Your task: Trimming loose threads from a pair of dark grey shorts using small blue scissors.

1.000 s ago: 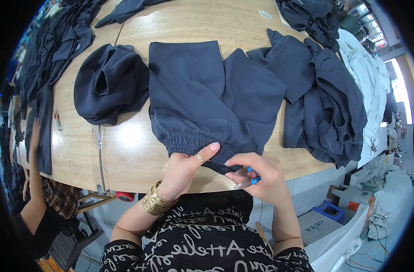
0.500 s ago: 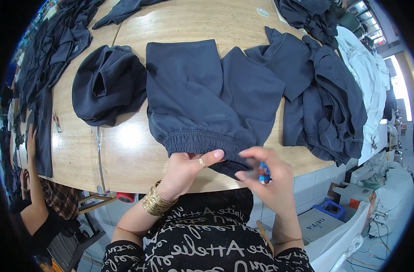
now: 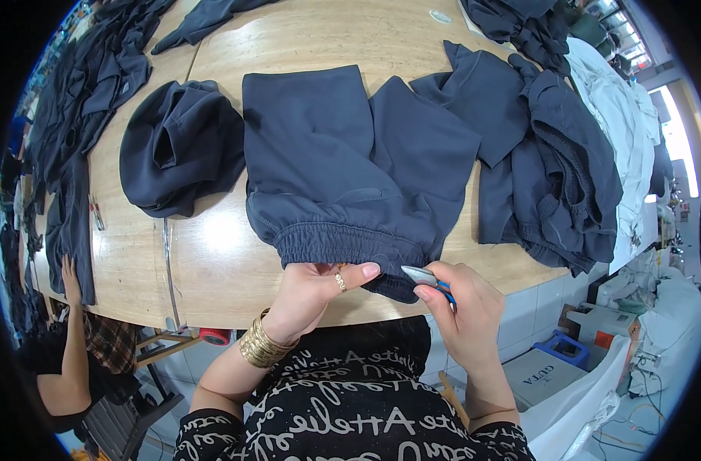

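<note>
A pale wooden surface is stretching out in front of you. Along its far left, long dark garments are lying in crumpled folds, and on the right a heap of white cloth is bordering the work. Dark grey elastic-waisted bottoms are lying in the middle, directly before you, with their legs pointing away and their gathered waistband facing you near the closest edge. To their right, a pile of dark garments is sitting in loose layers; to their left, a bundled dark garment is resting in a rounded lump.

Your right hand is holding blue-handled thread snips, with the fingers curling around them and the thumb pressing from below. The grey blades are pointing left over the right part of the waistband; you cannot tell whether they are touching it. Your left hand is pinching the waistband, with the thumb lying on top and the other fingers tucking underneath, partly hidden. Beyond the bundle, small red-handled snips are lying on the surface. A gold-coloured ring is circling a finger of your left hand.
</note>
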A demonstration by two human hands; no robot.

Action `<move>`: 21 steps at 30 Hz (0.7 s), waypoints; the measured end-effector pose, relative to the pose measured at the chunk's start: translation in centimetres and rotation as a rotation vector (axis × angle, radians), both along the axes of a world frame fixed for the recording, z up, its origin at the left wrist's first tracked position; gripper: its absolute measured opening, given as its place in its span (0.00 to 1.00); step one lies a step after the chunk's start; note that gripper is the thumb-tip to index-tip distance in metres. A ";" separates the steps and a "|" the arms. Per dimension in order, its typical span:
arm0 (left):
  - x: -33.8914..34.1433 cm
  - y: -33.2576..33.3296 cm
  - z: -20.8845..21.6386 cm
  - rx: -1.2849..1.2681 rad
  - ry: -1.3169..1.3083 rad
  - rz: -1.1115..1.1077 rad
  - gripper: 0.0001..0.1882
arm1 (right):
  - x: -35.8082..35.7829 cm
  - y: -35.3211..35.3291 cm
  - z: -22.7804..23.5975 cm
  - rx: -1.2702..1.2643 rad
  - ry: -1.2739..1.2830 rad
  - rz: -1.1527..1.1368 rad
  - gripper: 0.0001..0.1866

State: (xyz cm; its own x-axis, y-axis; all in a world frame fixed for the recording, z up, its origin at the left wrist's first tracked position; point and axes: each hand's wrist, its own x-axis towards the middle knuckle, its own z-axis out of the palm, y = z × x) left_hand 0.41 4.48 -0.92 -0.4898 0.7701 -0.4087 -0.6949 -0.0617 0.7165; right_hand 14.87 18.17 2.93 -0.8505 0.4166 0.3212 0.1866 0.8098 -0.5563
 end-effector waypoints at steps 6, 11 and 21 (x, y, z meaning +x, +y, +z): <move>0.0 0.0 0.0 -0.005 -0.024 0.012 0.16 | 0.1 -0.3 0.4 0.059 -0.041 0.004 0.13; 0.1 0.0 0.0 -0.022 -0.009 -0.005 0.13 | -0.1 -0.4 0.4 0.078 -0.099 -0.018 0.13; -0.2 0.0 -0.2 -0.018 -0.022 -0.112 0.11 | -0.6 -0.4 -0.3 0.072 -0.102 -0.019 0.12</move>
State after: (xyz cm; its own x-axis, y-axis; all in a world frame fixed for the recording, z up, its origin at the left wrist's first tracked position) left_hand 0.22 4.53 -1.10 -0.3919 0.8120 -0.4325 -0.7124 0.0297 0.7012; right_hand 14.28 17.73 2.62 -0.8722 0.4123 0.2630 0.2554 0.8427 -0.4740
